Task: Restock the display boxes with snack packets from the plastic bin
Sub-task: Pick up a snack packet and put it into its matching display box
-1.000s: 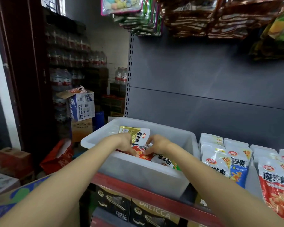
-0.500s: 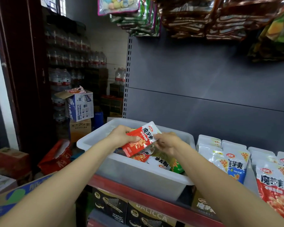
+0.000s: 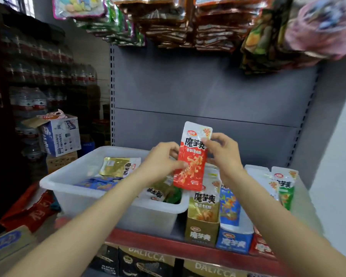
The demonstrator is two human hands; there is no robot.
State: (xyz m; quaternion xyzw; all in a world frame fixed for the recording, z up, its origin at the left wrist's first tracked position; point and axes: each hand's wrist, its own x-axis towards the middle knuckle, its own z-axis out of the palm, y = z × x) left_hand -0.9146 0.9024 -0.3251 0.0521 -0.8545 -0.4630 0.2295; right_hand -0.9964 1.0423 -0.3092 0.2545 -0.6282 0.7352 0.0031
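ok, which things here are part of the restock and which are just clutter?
In the job:
red packet, held upright by left hand and right hand
plastic bin
gold display box
blue display box

Just lying about:
hanging snack bags
cardboard carton
water bottles

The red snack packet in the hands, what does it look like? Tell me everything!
The flat, glossy red snack packet has a white top with a red logo, bold black characters and an orange food picture. It stands upright in the air above the white plastic bin. The left hand pinches its left edge; the right hand grips its upper right edge.
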